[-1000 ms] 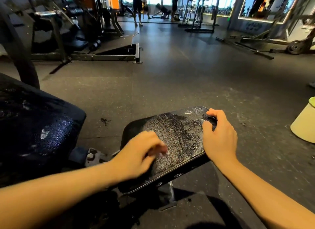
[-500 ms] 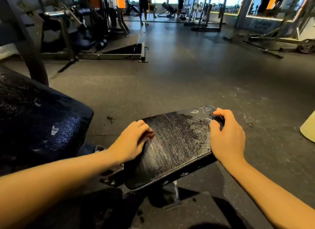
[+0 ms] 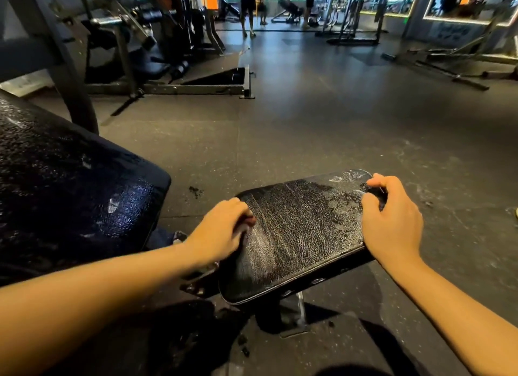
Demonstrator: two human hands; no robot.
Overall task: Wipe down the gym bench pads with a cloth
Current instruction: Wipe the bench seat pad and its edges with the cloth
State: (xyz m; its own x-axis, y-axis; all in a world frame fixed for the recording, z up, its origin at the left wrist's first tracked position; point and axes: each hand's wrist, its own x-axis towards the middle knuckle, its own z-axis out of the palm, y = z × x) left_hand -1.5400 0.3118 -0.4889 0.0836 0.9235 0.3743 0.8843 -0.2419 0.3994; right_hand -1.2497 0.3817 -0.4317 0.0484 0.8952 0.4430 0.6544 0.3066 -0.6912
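**While the right hand (image 3: 392,221) anchors, the left hand (image 3: 221,230) works the seat pad (image 3: 302,235)**

Where the person leans over the bench, the small black seat pad lies between the two hands. Its long axis runs from the left hand at the near-left end to the right hand at the far-right corner.

Right hand: fingers curled over that corner, thumb on top, gripping the pad's edge.

Left hand: knuckles up, fingers bent down onto the upholstery. A pale blur under the fingertips may be the cloth, but whether anything is held there cannot be told.

Pale streaks fan across the vinyl just beside the left hand, while a darker, speckled patch occupies the far part toward the right hand. Judged from this, the coming stroke runs rightward along the long axis, away from the left hand and toward the anchoring one. The right hand is nearer that patch but is occupied.

Larger back pad (image 3: 70,196): left of the left arm, glistening with droplets, apparently not yet dried.

Rubber floor (image 3: 308,129) and other machines (image 3: 157,39) lie beyond.
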